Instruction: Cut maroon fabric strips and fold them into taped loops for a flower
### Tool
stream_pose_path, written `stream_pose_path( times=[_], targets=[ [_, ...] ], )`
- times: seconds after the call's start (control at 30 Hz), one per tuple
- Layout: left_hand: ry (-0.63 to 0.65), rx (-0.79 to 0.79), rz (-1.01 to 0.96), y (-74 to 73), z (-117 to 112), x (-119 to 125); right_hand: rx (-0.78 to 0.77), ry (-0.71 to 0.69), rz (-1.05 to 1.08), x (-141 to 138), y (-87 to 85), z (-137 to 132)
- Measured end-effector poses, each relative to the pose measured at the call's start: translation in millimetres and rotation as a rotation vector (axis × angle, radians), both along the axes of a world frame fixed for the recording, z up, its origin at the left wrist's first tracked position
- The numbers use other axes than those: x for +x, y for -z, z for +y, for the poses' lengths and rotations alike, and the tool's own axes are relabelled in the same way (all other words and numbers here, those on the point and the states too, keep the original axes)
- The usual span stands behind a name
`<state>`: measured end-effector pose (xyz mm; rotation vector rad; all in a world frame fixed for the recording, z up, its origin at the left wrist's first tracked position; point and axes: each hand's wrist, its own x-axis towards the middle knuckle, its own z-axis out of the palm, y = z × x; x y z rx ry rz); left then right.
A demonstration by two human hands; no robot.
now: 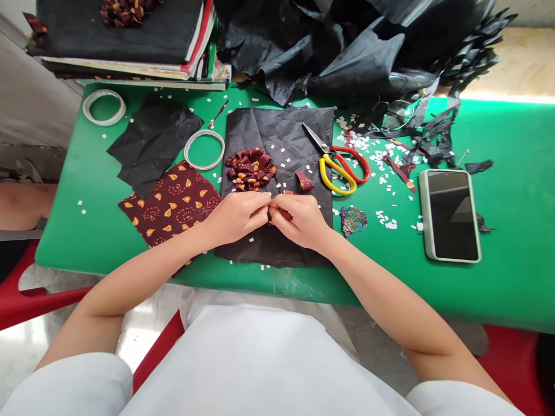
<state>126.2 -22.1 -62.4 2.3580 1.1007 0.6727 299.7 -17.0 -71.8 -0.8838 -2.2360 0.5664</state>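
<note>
My left hand (pixel 243 216) and my right hand (pixel 300 219) meet fingertip to fingertip over a sheet of black cloth (pixel 277 249). Both are closed in a pinch on a small maroon fabric piece (pixel 271 218), mostly hidden by the fingers. Just beyond them sits a ruffled maroon fabric flower (pixel 251 169) with yellow-orange print. A loose curled maroon scrap (pixel 304 181) lies on the black cloth to its right. Scissors (pixel 337 167) with one red and one yellow handle loop rest partly open at the cloth's right edge. Patterned maroon cloth (pixel 173 202) lies beside my left wrist.
Two tape rolls (pixel 204 149) and a jagged black cloth piece (pixel 151 141) lie to the left. A phone (pixel 451 216), a glittery scrap (pixel 353 221) and white paper bits (pixel 368 141) lie right. Stacked books (pixel 121 40) and crumpled black material (pixel 347 52) line the green table's (pixel 511 231) back.
</note>
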Motion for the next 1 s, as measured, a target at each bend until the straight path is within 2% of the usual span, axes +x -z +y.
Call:
stream_pose_path(
  times=[0.37,0.73,1.0],
  targets=[
    [-0.031,-0.041,-0.004,-0.6,-0.7,1.0,-0.015,0.0,0.039,-1.0,-1.0,-0.4],
    [0.072,-0.11,0.041,-5.8,2.1,-3.5,-0.015,-0.015,0.048,1.5,-3.0,0.8],
    [-0.084,-0.083,-0.085,-1.8,-3.2,3.2,0.043,-0.032,0.039,-0.9,3.7,0.2]
  ],
)
